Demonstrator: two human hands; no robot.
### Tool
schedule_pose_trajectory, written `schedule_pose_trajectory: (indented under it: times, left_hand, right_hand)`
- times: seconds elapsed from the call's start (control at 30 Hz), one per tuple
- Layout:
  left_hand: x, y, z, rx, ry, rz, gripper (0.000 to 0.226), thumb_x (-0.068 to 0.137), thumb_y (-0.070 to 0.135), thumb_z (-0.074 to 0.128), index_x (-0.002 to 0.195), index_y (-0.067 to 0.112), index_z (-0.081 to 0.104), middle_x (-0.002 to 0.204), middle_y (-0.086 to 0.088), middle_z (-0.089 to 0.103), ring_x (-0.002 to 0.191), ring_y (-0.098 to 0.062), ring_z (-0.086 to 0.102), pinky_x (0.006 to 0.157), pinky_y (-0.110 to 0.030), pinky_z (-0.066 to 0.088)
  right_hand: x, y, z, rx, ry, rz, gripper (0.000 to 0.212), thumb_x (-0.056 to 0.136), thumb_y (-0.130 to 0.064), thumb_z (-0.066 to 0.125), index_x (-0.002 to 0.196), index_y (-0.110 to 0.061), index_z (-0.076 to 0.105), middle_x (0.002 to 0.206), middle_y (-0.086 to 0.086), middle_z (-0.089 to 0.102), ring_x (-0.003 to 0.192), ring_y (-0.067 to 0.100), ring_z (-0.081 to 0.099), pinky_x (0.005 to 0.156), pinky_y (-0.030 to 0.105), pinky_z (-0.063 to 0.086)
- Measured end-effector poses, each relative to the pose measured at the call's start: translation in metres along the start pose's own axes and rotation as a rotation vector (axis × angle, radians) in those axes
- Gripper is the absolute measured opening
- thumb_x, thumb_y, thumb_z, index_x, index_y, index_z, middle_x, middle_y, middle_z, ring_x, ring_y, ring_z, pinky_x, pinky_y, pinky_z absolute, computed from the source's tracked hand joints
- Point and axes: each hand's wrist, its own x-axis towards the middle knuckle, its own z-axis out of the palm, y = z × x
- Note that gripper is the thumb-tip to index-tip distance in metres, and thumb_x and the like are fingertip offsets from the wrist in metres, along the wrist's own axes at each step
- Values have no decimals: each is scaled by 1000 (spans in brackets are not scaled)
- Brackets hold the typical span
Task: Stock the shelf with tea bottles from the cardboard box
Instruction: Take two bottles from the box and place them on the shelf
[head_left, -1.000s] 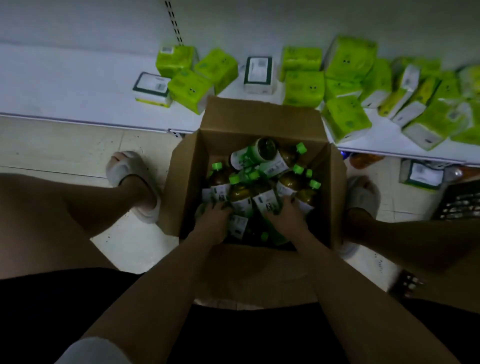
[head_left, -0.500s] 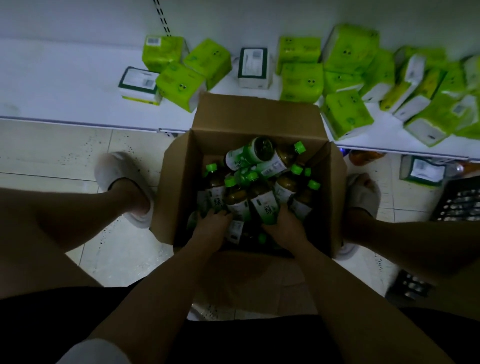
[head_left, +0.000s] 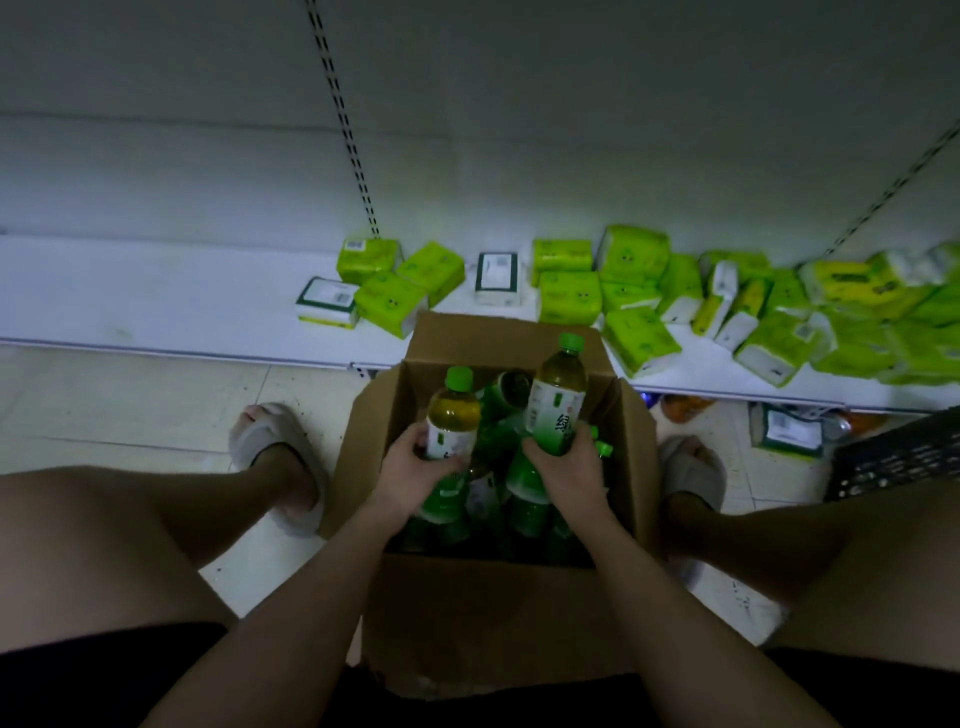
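An open cardboard box (head_left: 483, 618) stands on the floor between my legs, with several green-capped tea bottles (head_left: 524, 499) inside. My left hand (head_left: 415, 470) grips one tea bottle (head_left: 453, 410) upright, its cap above the others. My right hand (head_left: 569, 475) grips a second tea bottle (head_left: 557, 395), raised higher, near the box's right side. Behind the box runs the low white shelf (head_left: 156, 296).
Several green tissue packs (head_left: 639, 301) lie scattered over the middle and right of the shelf; its left part is bare. My slippered feet (head_left: 278, 462) flank the box. A black crate (head_left: 898, 452) sits at the right, with a pack (head_left: 787, 428) on the floor beside it.
Both hands, earlier down among the bottles, have each closed on a bottle and lifted it upright out of the pile. The view has tilted up, showing more of the shelf's back wall.
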Motion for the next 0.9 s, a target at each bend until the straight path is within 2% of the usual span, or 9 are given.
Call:
schedule_pose_trajectory:
  times: [0.07, 0.17, 0.2, 0.3, 0.43, 0.57, 0.7, 0.8, 0.9]
  left_hand:
    - [-5, 18, -5, -124, 7, 18, 54, 74, 18, 82, 122, 19, 57, 112, -2, 68, 102, -23, 66, 90, -44, 55]
    - [-16, 39, -13, -183, 14, 95, 56, 73, 14, 82, 124, 19, 58, 112, -2, 70, 98, -19, 69, 81, -36, 57]
    - [-18, 46, -16, -179, 19, 131, 58, 72, 14, 83, 123, 21, 58, 112, -1, 70, 98, -18, 69, 81, -35, 57]
    - [-25, 73, -30, -105, 45, 230, 55, 69, 13, 85, 117, 24, 60, 109, 0, 70, 100, -18, 68, 85, -38, 57]
    - [-37, 122, -53, -98, 49, 337, 55, 72, 10, 82, 119, 24, 58, 107, -1, 69, 98, -17, 66, 87, -41, 56]
    - [-52, 180, -78, -137, 22, 454, 51, 75, 14, 80, 121, 25, 59, 113, 3, 69, 100, -12, 67, 83, -33, 55]
    - [-68, 238, -101, -170, -8, 564, 45, 76, 13, 78, 117, 24, 62, 112, 3, 70, 104, -17, 67, 84, -35, 55]
    - [-77, 279, -121, -172, -28, 632, 48, 75, 13, 79, 118, 25, 62, 114, 2, 70, 108, -20, 66, 89, -40, 55]
    - [-91, 322, -141, -151, -31, 709, 44, 76, 11, 76, 116, 24, 62, 113, 2, 71, 108, -18, 66, 87, -41, 55]
  right_hand:
    - [-7, -16, -1, 28, -2, -82, 62, 81, -24, 77, 133, -15, 44, 122, 1, 59, 112, 19, 59, 85, 26, 51]
    - [-19, -42, -2, 62, 1, -170, 61, 81, -20, 77, 132, -16, 44, 114, -7, 54, 105, 10, 56, 70, 7, 43]
    - [-22, -52, -2, 74, 5, -198, 61, 80, -20, 77, 132, -15, 45, 113, -7, 54, 103, 8, 55, 69, 6, 42]
    - [-28, -79, -4, 110, 5, -290, 59, 79, -21, 78, 129, -18, 49, 114, -8, 57, 103, 8, 57, 79, 17, 47]
    - [-37, -130, -13, 129, 13, -445, 52, 78, -19, 79, 118, -24, 48, 109, -15, 57, 95, -10, 56, 84, 19, 52]
    - [-45, -190, -29, 141, 54, -596, 47, 75, -17, 81, 109, -25, 49, 99, -20, 58, 84, -17, 59, 64, 3, 47]
    - [-53, -253, -48, 126, 16, -693, 50, 73, -23, 83, 109, -28, 49, 96, -26, 58, 81, -23, 57, 63, 1, 46]
    - [-57, -303, -64, 117, -42, -751, 59, 72, -22, 84, 119, -26, 48, 101, -24, 57, 85, -17, 57, 64, 2, 46]
    - [-63, -353, -78, 103, -44, -816, 58, 73, -21, 83, 120, -21, 51, 99, -20, 59, 83, -14, 59, 63, 3, 48]
